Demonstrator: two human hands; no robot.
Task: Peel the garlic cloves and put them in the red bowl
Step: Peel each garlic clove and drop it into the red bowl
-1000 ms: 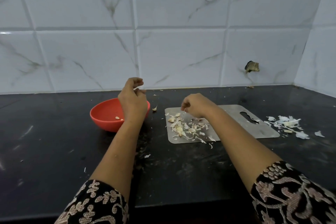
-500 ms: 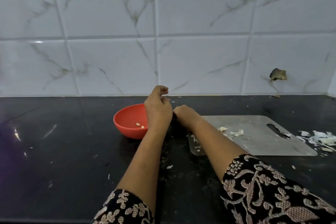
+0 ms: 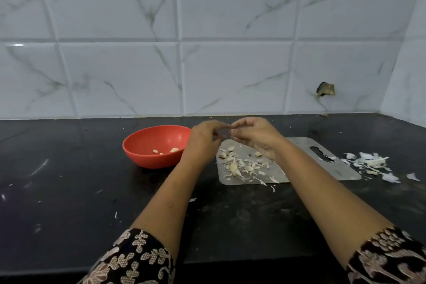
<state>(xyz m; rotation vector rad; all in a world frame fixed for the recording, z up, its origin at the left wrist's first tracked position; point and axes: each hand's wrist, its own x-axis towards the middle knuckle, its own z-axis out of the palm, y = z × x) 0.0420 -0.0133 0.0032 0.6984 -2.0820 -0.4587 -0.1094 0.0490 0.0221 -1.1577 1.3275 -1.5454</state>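
Your left hand (image 3: 202,143) and right hand (image 3: 255,138) meet, fingers curled — grip contents unclear; three pale cloves (image 3: 174,150) in the round bowl (image 3: 143,157).

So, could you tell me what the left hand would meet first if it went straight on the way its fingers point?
Almost at once, the right hand: the left hand points rightward at its fingertips, which look touching or nearly so. Depth is unclear.

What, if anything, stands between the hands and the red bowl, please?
Nothing visible does: the bowl sits open just left of the left hand, whose fingertips meet those of the right hand.
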